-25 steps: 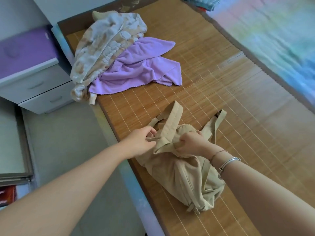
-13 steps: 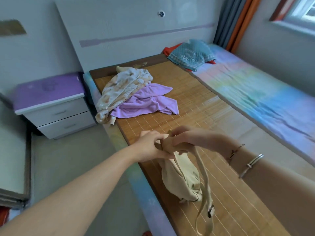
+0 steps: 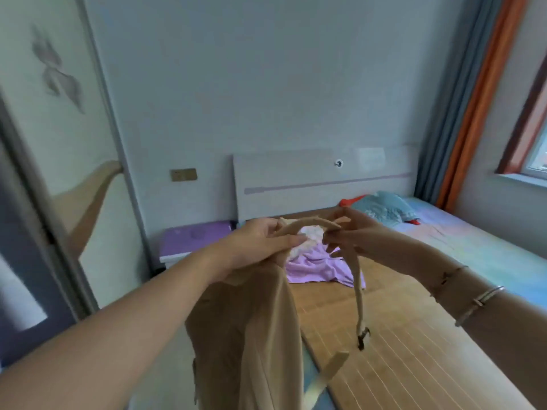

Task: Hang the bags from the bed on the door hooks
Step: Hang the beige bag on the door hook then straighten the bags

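Tan bag (image 3: 245,335) up off the bed (image 3: 399,335), hanging in the air. Top loop (image 3: 307,224) pinched by left hand (image 3: 260,247) and right hand (image 3: 352,235). Not on any hook yet. No hooks in sight.

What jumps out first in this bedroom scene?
A tan bag hangs in the foreground, held up off the bed by its strap between the left hand and right hand. Behind it, a purple cloth lies on the bamboo mat.
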A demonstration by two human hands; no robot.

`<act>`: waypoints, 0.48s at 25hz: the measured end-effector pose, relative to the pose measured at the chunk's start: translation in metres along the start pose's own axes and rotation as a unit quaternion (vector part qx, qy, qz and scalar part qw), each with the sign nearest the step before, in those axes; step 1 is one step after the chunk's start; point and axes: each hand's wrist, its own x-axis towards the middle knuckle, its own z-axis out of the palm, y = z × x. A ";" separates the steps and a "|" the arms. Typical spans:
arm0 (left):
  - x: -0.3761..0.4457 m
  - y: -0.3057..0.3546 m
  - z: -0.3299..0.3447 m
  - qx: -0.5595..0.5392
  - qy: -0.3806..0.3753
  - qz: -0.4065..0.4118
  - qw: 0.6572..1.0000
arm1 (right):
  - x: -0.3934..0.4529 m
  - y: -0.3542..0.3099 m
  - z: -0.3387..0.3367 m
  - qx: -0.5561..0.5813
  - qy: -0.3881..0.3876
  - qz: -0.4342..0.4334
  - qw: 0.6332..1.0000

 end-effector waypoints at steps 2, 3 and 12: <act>-0.064 0.024 -0.035 -0.005 0.050 -0.030 0.998 | -0.003 -0.049 0.035 0.121 -0.039 -0.060 0.990; -0.098 0.037 -0.051 -0.017 0.087 -0.036 0.995 | -0.003 -0.073 0.056 0.160 -0.071 -0.086 0.981; -0.398 0.148 -0.128 -0.047 0.405 -0.070 0.910 | -0.096 -0.235 0.269 0.197 -0.380 -0.222 0.876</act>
